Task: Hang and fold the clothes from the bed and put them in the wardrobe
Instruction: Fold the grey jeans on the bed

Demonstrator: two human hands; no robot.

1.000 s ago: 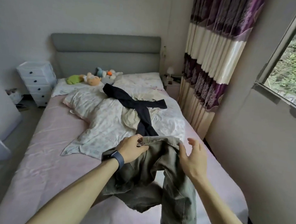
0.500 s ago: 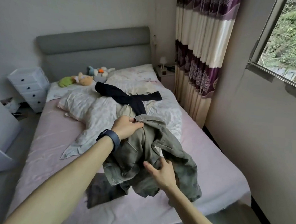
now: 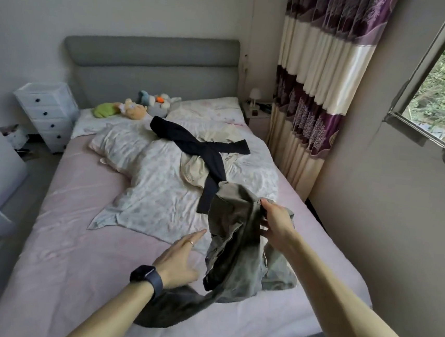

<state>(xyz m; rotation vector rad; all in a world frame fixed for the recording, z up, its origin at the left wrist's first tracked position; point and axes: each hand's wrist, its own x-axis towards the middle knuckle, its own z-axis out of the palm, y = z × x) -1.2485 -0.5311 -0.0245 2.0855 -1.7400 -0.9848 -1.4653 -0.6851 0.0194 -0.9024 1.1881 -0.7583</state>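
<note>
Olive trousers (image 3: 235, 251) dangle from the right hand (image 3: 275, 225), fingers clamped on their top edge, probably for straightening, while the left hand (image 3: 180, 259) waits beside them with straight fingers.

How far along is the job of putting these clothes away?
Early. Nothing looks folded or hung yet, and no wardrobe is in view. In hand: the right hand grips grey-green trousers, partly lifted off the bed, with the left hand open beside them. Left: a black garment and a beige garment lie crumpled on the duvet.
</note>
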